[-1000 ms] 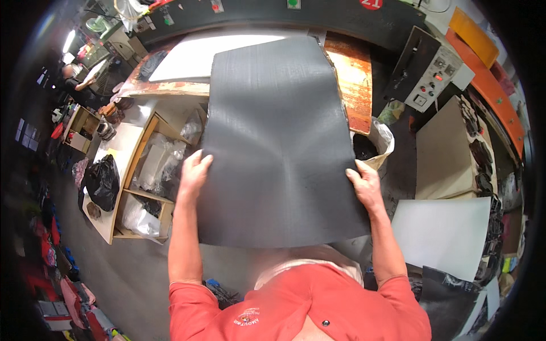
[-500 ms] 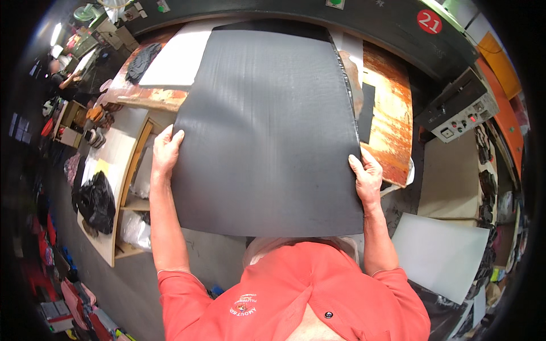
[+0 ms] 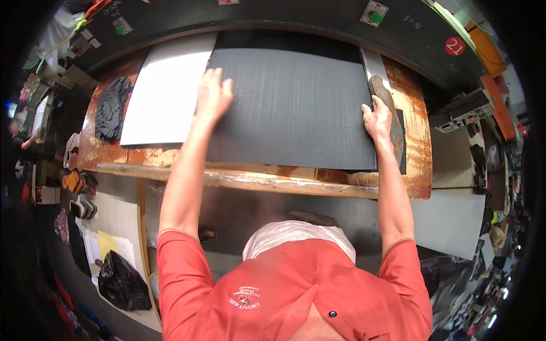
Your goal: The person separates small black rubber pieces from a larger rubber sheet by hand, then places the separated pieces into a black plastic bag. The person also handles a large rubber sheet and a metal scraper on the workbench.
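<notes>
A large, flat black sheet lies across the wooden workbench, its far end in shadow below the dark machine beam. Over its left edge is my left hand, thumb apart from the fingers, with nothing seen in its grasp. My right hand grips the sheet's right edge, thumb on the top side and fingers at the outside. A white board lies to the left of the sheet. Close to my right hand, a long brown-grey piece runs along the sheet's right side.
The worn wooden bench has a raised front rail. A pile of dark cut pieces sits at its left. The dark machine beam spans the back. A control box is at right, and a black plastic bag lies lower left.
The black sheet has gone from being held up before me to lying on the bench. My left hand has let go of its edge; my right hand has moved forward with it.
</notes>
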The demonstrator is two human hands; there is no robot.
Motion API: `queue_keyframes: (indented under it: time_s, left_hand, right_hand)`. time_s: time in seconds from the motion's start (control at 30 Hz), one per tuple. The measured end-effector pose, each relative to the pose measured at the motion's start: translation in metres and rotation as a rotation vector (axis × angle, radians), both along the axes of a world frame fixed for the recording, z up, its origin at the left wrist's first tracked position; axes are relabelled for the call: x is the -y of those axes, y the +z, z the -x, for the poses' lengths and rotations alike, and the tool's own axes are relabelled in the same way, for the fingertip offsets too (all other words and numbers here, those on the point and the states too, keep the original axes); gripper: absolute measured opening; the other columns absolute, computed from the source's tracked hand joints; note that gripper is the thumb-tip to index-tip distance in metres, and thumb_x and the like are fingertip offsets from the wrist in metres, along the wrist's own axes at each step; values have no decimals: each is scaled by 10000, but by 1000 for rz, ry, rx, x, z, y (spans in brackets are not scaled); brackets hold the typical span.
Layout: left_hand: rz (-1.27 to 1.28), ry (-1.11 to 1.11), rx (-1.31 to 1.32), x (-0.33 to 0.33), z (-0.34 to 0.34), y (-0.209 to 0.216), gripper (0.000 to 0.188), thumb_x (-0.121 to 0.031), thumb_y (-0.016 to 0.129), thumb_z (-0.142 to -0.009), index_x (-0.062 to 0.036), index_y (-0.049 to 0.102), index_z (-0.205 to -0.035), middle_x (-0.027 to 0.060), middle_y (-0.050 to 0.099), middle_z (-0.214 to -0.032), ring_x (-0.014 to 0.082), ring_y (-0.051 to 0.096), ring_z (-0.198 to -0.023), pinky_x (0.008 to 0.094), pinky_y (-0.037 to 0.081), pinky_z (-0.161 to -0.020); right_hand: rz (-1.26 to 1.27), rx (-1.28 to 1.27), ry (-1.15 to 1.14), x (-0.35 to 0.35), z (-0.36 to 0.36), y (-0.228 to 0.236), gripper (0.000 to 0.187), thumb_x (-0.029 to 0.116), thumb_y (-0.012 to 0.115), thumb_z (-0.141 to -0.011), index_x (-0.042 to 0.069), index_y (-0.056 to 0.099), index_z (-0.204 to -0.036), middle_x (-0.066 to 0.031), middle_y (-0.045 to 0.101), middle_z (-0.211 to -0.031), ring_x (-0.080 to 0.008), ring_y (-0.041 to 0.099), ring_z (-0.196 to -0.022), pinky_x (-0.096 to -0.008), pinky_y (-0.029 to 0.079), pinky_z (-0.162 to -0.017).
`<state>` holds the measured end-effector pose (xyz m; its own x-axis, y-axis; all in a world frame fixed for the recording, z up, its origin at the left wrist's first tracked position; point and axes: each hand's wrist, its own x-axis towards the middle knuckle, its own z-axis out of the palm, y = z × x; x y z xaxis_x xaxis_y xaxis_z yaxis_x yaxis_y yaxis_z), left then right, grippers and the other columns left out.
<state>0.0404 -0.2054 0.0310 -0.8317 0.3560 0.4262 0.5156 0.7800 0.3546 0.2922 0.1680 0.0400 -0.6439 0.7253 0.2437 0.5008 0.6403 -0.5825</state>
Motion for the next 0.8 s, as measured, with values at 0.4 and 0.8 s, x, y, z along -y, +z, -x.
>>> queue_keyframes:
  time_s: [0.4, 0.8]
  left_hand:
    - [330, -479, 11, -75, -77, -12, 686, -616, 601, -1008, -272, 513, -1595, 181, 288, -1734, 444, 191, -1615, 592, 123, -1318]
    - [351, -559, -9, -89, -55, -9, 705, -523, 711, -962, -258, 526, -1589, 119, 325, -1734, 456, 208, -1608, 639, 156, -1296]
  right_hand:
    - [-629, -52, 263, -14, 6, 7, 527, 259, 779, -917, -27, 648, -1339, -234, 703, -1224, -427, 652, -1150, -471, 511, -1042]
    - [-122, 272, 121, -50, -106, -20, 1098, 488, 912, -738, 68, 412, -1622, -289, 327, -1666, -447, 336, -1538, -524, 327, -1255]
